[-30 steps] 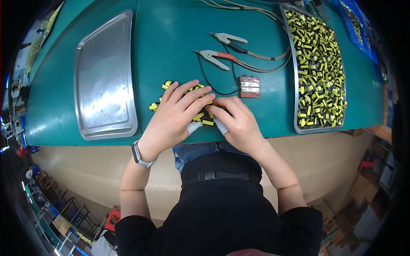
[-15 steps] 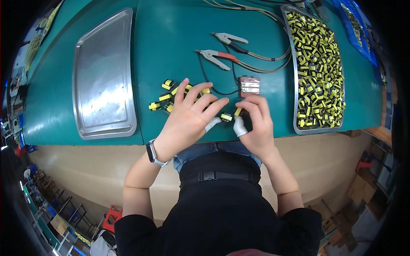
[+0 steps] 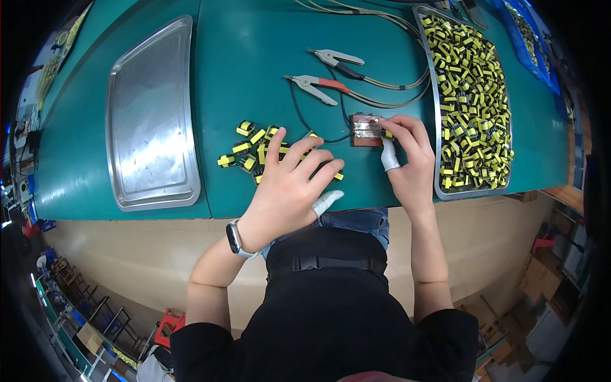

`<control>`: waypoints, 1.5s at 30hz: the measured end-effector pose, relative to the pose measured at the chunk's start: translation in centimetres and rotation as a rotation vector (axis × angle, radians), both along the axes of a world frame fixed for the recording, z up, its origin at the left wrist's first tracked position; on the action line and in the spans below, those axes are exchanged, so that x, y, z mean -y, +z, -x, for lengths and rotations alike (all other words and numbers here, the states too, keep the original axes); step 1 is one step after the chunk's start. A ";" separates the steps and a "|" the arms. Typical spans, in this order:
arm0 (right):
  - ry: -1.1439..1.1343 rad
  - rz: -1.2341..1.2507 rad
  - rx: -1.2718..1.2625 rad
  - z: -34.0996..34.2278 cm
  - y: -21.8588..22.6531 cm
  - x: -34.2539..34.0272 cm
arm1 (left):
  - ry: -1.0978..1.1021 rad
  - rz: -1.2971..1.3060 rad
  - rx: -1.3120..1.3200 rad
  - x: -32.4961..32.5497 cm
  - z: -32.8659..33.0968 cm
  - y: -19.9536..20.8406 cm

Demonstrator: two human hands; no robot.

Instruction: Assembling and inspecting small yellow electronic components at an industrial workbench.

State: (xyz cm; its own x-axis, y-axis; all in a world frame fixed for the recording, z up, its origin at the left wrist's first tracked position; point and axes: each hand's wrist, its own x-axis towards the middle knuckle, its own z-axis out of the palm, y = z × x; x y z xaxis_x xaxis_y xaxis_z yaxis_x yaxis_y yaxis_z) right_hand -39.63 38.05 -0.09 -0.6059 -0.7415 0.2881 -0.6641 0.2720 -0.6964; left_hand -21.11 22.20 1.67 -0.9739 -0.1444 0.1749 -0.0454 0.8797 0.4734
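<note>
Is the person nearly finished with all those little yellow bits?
Hardly started. The left metal tray holds nothing. The right hand presses one yellow part at the small brown fixture; the left hand covers a loose pile. The right tray is full.

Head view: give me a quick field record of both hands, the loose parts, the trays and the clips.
left hand: spread flat over the loose yellow parts on the green table
right hand: fingertips at the small brown fixture, pinching a yellow part against it
left tray: metal, bare
right tray: full of yellow parts
clips: two wired clips lying beyond the fixture, untouched
thumbs: white finger cots on both
</note>
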 end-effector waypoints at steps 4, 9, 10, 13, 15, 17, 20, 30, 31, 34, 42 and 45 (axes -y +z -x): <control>0.013 -0.017 -0.018 0.0 -0.3 0.2 | 0.092 0.041 -0.048 -0.9 0.2 -0.8; 0.069 -0.040 -0.081 0.3 -0.4 0.4 | 0.115 0.133 -0.042 -0.9 0.5 -1.3; 0.069 -0.040 -0.082 0.2 -0.2 0.3 | 0.113 0.150 -0.038 -0.9 0.5 -1.3; 0.056 0.091 0.329 -0.5 0.4 -0.3 | 0.126 -0.080 -0.162 -1.2 0.7 -0.8; 0.275 0.281 1.089 -0.7 0.1 -0.8 | 0.123 -0.161 -0.220 -1.2 0.8 -0.7; 0.279 0.217 1.324 -1.8 0.3 -0.5 | 0.119 -0.242 -0.277 -1.2 0.8 -0.6; 0.255 0.122 1.532 -2.1 0.4 -0.5 | 0.114 -0.234 -0.354 -1.3 0.9 -0.8; 0.018 0.117 0.128 0.4 -0.3 0.4 | 0.416 0.115 -0.017 -0.9 0.7 -1.2; 0.037 0.104 0.085 0.5 -0.7 0.3 | 0.413 0.138 -0.001 -0.9 0.7 -1.3; 0.092 0.083 -0.112 0.6 -1.3 -0.1 | 0.420 0.150 0.009 -0.7 0.8 -1.5; 0.030 0.259 0.670 -0.9 0.5 -0.2 | 0.318 -0.085 -0.182 -0.9 1.5 -0.2; 0.153 0.259 1.168 -2.6 0.4 0.3 | 0.239 -0.150 -0.209 -1.4 1.4 0.7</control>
